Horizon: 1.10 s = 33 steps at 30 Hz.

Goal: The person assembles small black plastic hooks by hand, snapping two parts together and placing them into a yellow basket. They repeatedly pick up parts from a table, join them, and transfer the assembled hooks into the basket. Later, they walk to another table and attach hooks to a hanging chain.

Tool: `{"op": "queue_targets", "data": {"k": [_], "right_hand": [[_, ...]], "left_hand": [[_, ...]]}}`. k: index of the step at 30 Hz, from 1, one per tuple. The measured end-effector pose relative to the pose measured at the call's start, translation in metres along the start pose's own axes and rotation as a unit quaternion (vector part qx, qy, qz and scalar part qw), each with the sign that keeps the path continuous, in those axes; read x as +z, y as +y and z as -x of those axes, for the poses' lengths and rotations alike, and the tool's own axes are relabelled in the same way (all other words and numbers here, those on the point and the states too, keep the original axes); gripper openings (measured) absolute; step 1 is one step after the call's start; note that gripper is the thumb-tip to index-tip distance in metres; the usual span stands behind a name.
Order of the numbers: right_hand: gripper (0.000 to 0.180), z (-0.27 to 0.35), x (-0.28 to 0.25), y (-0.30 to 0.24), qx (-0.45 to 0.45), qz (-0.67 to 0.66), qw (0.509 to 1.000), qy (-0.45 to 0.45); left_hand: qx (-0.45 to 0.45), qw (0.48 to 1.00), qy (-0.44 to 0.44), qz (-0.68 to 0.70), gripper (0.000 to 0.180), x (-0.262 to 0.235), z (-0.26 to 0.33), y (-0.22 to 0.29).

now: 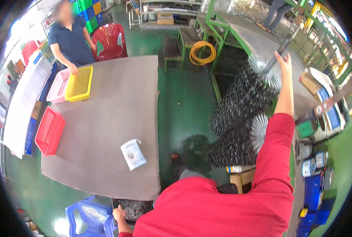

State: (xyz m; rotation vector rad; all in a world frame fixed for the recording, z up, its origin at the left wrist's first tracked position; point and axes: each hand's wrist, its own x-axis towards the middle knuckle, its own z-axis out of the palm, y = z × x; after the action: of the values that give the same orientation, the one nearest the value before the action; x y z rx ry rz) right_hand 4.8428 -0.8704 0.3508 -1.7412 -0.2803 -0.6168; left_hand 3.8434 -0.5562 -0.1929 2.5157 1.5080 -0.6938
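My right hand [285, 65] reaches far out to the right, its fingers closed around a grey metal shaft [274, 62]. Beneath the shaft lies a large roller brush [239, 100] with dark bristle tufts and a pale, ribbed round end. A second dark roller brush [233, 148] with a similar pale end [259, 132] sits nearer to me. My left hand [120, 214] hangs low beside a blue plastic chair [91, 215], fingers loosely bent and apart, with nothing visible in it. Dark material [132, 209] shows under the table edge next to that hand.
On the grey table [109, 110] are a red basket [49, 130], a yellow basket [79, 83], a pink basket [58, 87] and a small printed bag [133, 154]. Across it stands another person [71, 43], hand on the yellow basket. A yellow hose coil [202, 53] hangs beyond the aisle.
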Motion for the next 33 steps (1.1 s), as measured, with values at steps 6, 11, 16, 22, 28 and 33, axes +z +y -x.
{"op": "queue_targets", "data": {"k": [6, 11, 16, 22, 28, 33], "right_hand": [[0.052, -0.005, 0.04, -0.013, 0.08, -0.205, 0.968, -0.119], [0.023, -0.019, 0.069, -0.02, 0.075, -0.238, 0.959, -0.136], [0.024, -0.052, 0.066, -0.042, 0.052, -0.209, 0.973, -0.083], [0.023, -0.089, 0.07, -0.022, 0.082, -0.206, 0.975, -0.025], [0.013, -0.038, 0.108, 0.068, 0.078, -0.164, 0.983, 0.017], [0.01, 0.016, 0.187, 0.084, 0.075, -0.224, 0.967, -0.099]], "left_hand": [[-0.19, 0.905, -0.007, 0.381, 0.029, -0.08, -0.006, 0.053], [-0.183, 0.937, 0.13, 0.266, 0.03, -0.096, -0.065, 0.057], [-0.229, 0.898, 0.103, 0.362, 0.024, -0.202, -0.127, 0.121], [-0.2, 0.897, 0.151, 0.365, 0.032, -0.192, -0.157, 0.161], [-0.416, 0.666, -0.069, 0.616, 0.062, -0.139, -0.187, 0.206], [-0.285, 0.602, -0.136, 0.734, 0.054, -0.12, -0.185, 0.211]]}}
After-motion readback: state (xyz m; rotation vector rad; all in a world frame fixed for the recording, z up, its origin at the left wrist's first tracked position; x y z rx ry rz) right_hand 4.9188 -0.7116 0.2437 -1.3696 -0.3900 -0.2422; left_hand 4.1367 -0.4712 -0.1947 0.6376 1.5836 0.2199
